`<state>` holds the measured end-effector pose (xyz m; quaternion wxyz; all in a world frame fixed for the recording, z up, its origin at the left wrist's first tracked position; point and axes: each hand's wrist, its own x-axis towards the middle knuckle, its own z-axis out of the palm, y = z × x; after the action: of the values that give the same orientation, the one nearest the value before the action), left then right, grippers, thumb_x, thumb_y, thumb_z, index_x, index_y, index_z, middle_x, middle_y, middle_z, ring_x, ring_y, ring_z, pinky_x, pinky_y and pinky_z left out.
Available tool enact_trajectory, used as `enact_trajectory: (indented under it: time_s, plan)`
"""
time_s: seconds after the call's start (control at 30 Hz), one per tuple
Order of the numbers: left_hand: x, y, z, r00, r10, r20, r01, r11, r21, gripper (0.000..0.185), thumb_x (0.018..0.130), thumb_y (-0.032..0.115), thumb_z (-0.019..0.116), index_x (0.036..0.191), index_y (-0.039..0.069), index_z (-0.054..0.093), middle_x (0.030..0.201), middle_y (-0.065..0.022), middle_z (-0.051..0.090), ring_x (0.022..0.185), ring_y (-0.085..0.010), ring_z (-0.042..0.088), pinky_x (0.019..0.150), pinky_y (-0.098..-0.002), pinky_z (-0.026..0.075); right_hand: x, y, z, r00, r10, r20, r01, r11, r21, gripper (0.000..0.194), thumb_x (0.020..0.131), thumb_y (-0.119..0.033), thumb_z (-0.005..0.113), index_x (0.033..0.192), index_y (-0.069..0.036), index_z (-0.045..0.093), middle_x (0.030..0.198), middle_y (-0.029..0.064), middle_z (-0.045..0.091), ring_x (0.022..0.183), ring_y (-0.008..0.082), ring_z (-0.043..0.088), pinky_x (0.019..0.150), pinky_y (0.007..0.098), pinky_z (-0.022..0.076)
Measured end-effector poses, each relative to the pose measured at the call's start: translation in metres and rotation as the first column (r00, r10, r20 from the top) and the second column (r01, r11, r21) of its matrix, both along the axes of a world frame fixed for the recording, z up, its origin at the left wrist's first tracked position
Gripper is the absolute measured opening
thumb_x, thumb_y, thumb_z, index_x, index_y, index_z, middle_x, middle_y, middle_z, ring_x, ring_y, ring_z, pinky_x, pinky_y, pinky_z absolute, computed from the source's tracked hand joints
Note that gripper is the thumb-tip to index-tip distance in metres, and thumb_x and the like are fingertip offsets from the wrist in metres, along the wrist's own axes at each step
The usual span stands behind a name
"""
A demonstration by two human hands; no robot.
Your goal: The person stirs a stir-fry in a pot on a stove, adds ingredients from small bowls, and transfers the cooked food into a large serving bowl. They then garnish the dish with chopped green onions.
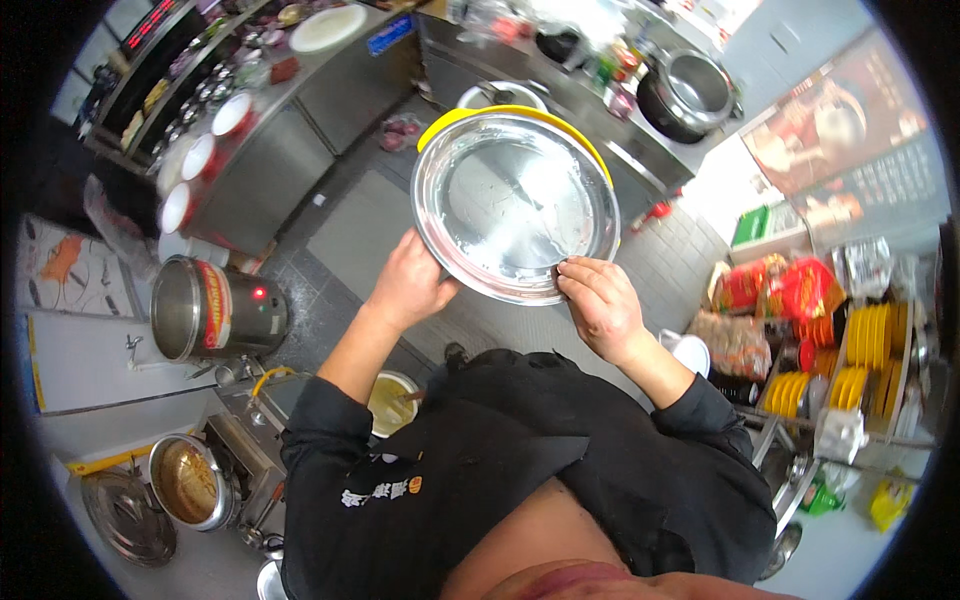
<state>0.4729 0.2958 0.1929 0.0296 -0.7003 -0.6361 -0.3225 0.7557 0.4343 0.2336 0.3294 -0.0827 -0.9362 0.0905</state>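
Observation:
A round stainless steel basin [517,202] is held out in front of my chest, its shiny inside facing up. Wet streaks or drops show on its bottom. Along its far and right edge a yellow rim [525,112] sticks out from underneath; the rest of that yellow thing is hidden. My left hand [411,281] grips the near-left side, with its fingers partly under the basin. On the near-right side my right hand [600,304] has its fingers over the metal rim and the thumb out of sight.
Left stands a steel counter [262,172] with red-and-white bowls [199,156], and a steel heated barrel [217,307]. A pot of brown liquid [187,480] is lower left. Right are shelves of yellow dishes [866,337]; a large steel pot [690,90] sits far right. A bucket [391,409] stands near my legs.

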Motion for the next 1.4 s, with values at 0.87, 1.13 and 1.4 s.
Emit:
enact_trajectory:
  time_s: [0.87,1.13,1.4]
  plan:
    - [-0.527,0.101,-0.075,0.830,0.540,0.141,-0.488,0.825,-0.287,0.066,0.079,0.024,0.086,0.135,0.006,0.059,0.138,-0.0198,0.056,0.126,-0.0400,0.056,0.105,-0.0451,0.050,-0.673,0.286,-0.192,0.948,0.187,0.258,0.252,0.056,-0.966,0.040,0.095,-0.018,0.066,0.124,0.007,0.060,0.104,0.0130,0.072,0.097,0.0203,0.069,0.086,0.0345,0.0544]
    - [-0.720,0.245,-0.172,0.182,0.234,0.955,-0.324,0.931,-0.167,0.085,0.092,0.013,0.074,0.161,0.008,0.024,0.157,-0.0134,0.036,0.131,-0.0276,0.055,0.096,-0.0427,0.060,-0.835,0.403,-0.257,0.984,-0.097,0.147,0.164,0.210,-0.964,0.037,0.098,-0.020,0.062,0.122,0.007,0.063,0.104,0.0157,0.075,0.096,0.0225,0.071,0.087,0.0355,0.0549]
    - [-0.905,0.396,-0.214,-0.346,0.252,0.904,-0.202,0.921,-0.334,0.055,0.104,0.021,0.053,0.157,0.012,0.040,0.147,-0.0077,0.054,0.132,-0.0251,0.055,0.106,-0.0469,0.049,-1.022,0.537,-0.312,0.927,-0.127,0.353,0.373,0.416,-0.829,0.044,0.095,-0.026,0.063,0.125,0.006,0.064,0.112,0.0263,0.073,0.107,0.0397,0.071,0.095,0.0440,0.0528]
